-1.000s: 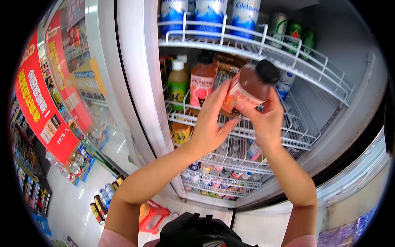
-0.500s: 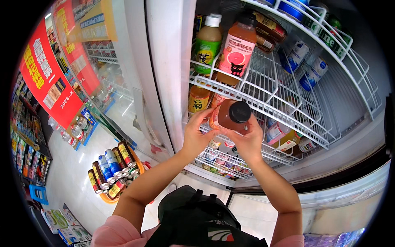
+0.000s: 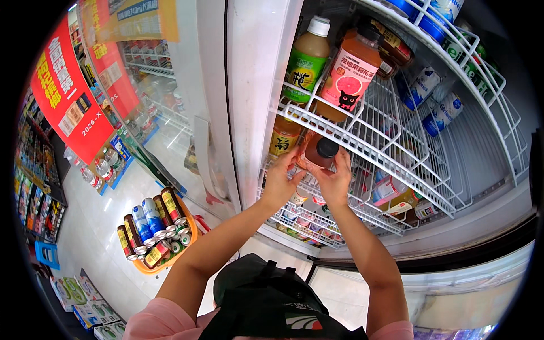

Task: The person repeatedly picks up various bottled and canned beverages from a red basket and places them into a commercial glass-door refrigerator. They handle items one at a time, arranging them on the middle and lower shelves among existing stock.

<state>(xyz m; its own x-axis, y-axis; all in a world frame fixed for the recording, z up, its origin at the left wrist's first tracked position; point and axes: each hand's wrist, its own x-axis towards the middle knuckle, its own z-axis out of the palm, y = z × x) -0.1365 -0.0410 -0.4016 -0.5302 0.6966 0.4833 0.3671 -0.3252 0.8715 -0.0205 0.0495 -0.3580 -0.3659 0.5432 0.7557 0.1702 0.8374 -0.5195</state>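
Between my two hands is a drink bottle [image 3: 313,154] with a black cap and reddish-brown liquid, tilted with its cap toward me. My left hand [image 3: 281,179] grips its left side, and my right hand [image 3: 333,179] closes on its right side near the cap. The bottle is at the front of a wire shelf in a fridge, beside a yellow-labelled bottle [image 3: 283,136]. On the shelf above stand a pink-labelled bottle [image 3: 348,79] with a cat picture and a green-labelled bottle [image 3: 306,62] with a white cap. My fingers hide much of the held bottle's label.
White wire shelves [image 3: 391,156] with raised front rails surround my hands. Blue-and-white cans [image 3: 443,114] lie deeper inside. At left is the open glass door [image 3: 198,85]. An orange basket [image 3: 192,226] full of cans rests on the floor.
Both hands have carried the bottle farther in toward the lower shelf, close to the yellow-labelled bottle. The view has shifted slightly, so the shelves appear farther right.
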